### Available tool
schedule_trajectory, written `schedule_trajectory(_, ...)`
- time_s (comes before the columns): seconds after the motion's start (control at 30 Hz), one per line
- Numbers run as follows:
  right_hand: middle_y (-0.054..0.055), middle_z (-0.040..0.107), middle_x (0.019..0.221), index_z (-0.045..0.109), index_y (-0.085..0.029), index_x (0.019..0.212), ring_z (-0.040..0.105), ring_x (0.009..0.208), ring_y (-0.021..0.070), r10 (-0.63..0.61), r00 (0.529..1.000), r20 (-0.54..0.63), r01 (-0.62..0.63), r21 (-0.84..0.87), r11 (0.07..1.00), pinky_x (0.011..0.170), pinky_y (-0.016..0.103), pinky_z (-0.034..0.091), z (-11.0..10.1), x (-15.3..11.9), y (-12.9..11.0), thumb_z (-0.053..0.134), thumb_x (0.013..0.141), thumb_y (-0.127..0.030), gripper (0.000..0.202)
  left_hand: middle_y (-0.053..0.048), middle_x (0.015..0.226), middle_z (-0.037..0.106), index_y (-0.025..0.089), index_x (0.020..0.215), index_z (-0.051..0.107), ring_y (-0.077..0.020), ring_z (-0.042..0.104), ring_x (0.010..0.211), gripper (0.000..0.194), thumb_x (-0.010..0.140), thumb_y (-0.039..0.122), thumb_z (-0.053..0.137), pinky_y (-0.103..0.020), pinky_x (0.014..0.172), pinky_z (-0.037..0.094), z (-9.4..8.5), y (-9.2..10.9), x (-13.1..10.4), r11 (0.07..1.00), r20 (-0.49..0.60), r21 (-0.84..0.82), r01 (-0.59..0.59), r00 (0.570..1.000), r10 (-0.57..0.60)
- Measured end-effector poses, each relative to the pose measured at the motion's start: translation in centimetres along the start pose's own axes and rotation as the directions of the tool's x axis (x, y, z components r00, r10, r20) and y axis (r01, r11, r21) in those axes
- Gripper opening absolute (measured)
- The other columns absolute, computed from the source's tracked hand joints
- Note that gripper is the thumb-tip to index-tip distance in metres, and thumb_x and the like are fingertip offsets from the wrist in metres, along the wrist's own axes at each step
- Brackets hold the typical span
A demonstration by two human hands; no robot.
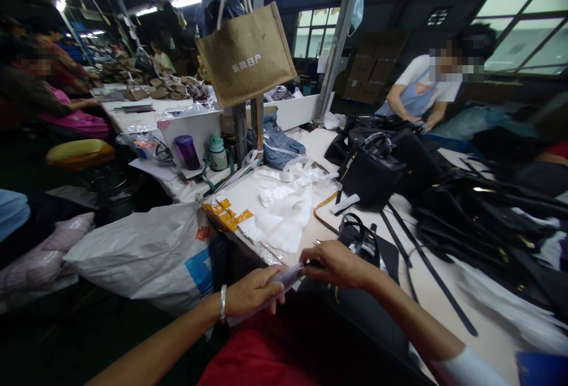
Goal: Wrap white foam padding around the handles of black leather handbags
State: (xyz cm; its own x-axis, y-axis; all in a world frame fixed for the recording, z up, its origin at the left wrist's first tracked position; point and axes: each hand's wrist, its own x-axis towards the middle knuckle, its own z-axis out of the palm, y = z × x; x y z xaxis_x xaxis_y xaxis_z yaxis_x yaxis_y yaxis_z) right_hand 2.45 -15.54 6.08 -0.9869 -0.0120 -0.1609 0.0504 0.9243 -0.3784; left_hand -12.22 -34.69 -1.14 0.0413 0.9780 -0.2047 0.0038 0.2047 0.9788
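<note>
Both hands pinch a thin clear plastic sleeve [287,276] right at the near edge of the surface [444,297]: left hand [252,294] closed on its lower end, right hand [335,264] gripping the top beside a black bag [361,244]. I'd keep it taut so it doesn't crumple

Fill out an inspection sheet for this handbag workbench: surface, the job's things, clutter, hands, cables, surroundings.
Surface: pale worktable, mostly covered.
Job's things: a thin clear plastic piece held between both hands; a black bag lies just beyond it.
Clutter: white cloth pile, yellow tags, black handbags, long black straps, purple cup.
Hands: left hand, with a silver bracelet, and right hand both pinch the plastic.
Cables: nothing seen.
Surroundings: brown jute bag hanging from a post, white sack beside the table, a co-worker across the table.
</note>
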Motion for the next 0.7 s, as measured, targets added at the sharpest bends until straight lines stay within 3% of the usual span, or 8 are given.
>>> schedule_trajectory(0.1,0.003,0.067,0.073,0.064,-0.023,0.099,0.057,0.064,0.0136,-0.006,1.0,-0.012,0.006,-0.038,0.999,0.057,0.022,0.028,0.2,0.3,-0.3,0.048,0.087,-0.044,0.029,-0.007,0.086,0.067,0.017,0.119,0.044,-0.0138,0.062,0.06,0.048,0.084,0.048,0.05,-0.024,0.056,0.044,1.2,0.1,1.2,0.996,-0.177,-0.028,-0.081,0.981,0.075)
schedule_trajectory(0.27,0.004,0.066,0.074,0.063,-0.023,0.1,0.059,0.069,0.0163,0.025,0.998,-0.055,-0.03,-0.092,0.995,0.058,0.024,0.029,0.8,0.8,-0.7,0.046,0.088,-0.045,0.03,-0.006,0.075,0.068,0.017,0.092,0.048,-0.0131,0.061,0.05,0.031,0.088,0.046,0.041,-0.022,0.046,0.041,2.3,-0.1,2.2,0.996,-0.363,-0.011,-0.093,0.928,0.083)
schedule_trajectory(0.43,0.006,0.067,0.085,0.056,-0.022,0.115,0.06,0.079,0.019,0.007,1.0,-0.018,-0.007,-0.034,0.999,0.067,0.025,0.036,-0.3,0.1,1.1,0.049,0.087,-0.043,0.036,-0.001,0.065,0.066,0.018,0.086,0.047,-0.0105,0.056,0.043,0.028,0.089,0.045,0.038,-0.02,0.042,0.037,1.4,0.0,1.3,0.991,-0.377,0.124,-0.05,0.922,0.094)
schedule_trajectory(0.6,0.005,0.067,0.084,0.064,-0.021,0.097,0.059,0.077,0.0179,0.039,0.999,0.022,-0.037,-0.074,0.997,0.066,0.024,0.036,-1.9,-0.7,3.8,0.05,0.086,-0.037,0.023,0.0,0.067,0.067,0.019,0.083,0.048,-0.011,0.057,0.045,0.026,0.09,0.042,0.036,-0.021,0.045,0.038,0.2,0.2,0.6,0.983,-0.412,0.185,0.004,0.908,0.073)
schedule_trajectory(0.7,0.003,0.067,0.078,0.065,-0.022,0.09,0.059,0.072,0.0161,0.051,0.999,0.018,-0.049,-0.08,0.996,0.062,0.023,0.034,-1.8,-0.3,3.5,0.05,0.087,-0.037,0.022,-0.001,0.066,0.067,0.02,0.081,0.049,-0.0135,0.061,0.053,0.025,0.09,0.04,0.037,-0.023,0.056,0.042,0.1,0.6,0.9,0.969,-0.429,0.249,0.01,0.898,0.101)
